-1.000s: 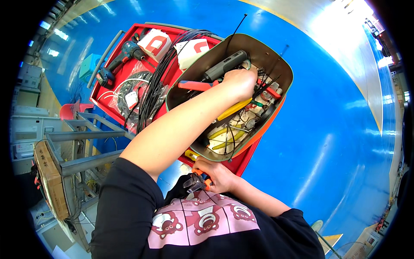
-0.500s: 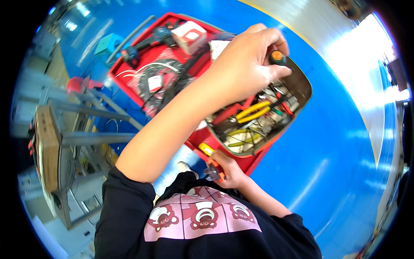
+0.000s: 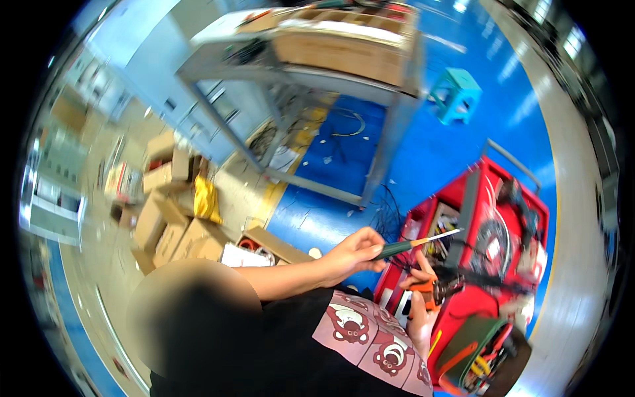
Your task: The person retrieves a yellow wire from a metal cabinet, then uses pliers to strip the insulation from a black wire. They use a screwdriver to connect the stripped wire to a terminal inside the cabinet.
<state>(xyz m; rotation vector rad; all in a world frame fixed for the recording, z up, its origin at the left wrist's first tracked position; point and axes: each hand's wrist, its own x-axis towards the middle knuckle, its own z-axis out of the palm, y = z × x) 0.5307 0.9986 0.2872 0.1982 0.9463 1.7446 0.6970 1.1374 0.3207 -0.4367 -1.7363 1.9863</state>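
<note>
My left hand (image 3: 354,257) is closed round the dark green handle of a screwdriver (image 3: 395,249). Its long thin shaft points right, over the red cart. Beside it, my right hand (image 3: 421,319) grips a tool with orange handles (image 3: 425,290) and a dark metal head; blur hides its exact kind. Just right of that hand, a green tool bag with orange trim (image 3: 456,351) sits on the red cart (image 3: 456,316), holding pliers with yellow handles (image 3: 481,365) and other hand tools.
A metal workbench (image 3: 331,188) with a wooden box (image 3: 340,54) on top stands ahead. A turquoise stool (image 3: 456,92) is beyond the cart. Cardboard boxes (image 3: 198,241) and a yellow bag (image 3: 207,200) lie on the left. The cart carries coiled cable (image 3: 491,238) and a power drill (image 3: 519,198).
My view has swung left toward the workbench. The left hand has come away from above the tool bag with the screwdriver, now close to the right hand, which keeps its orange-handled tool.
</note>
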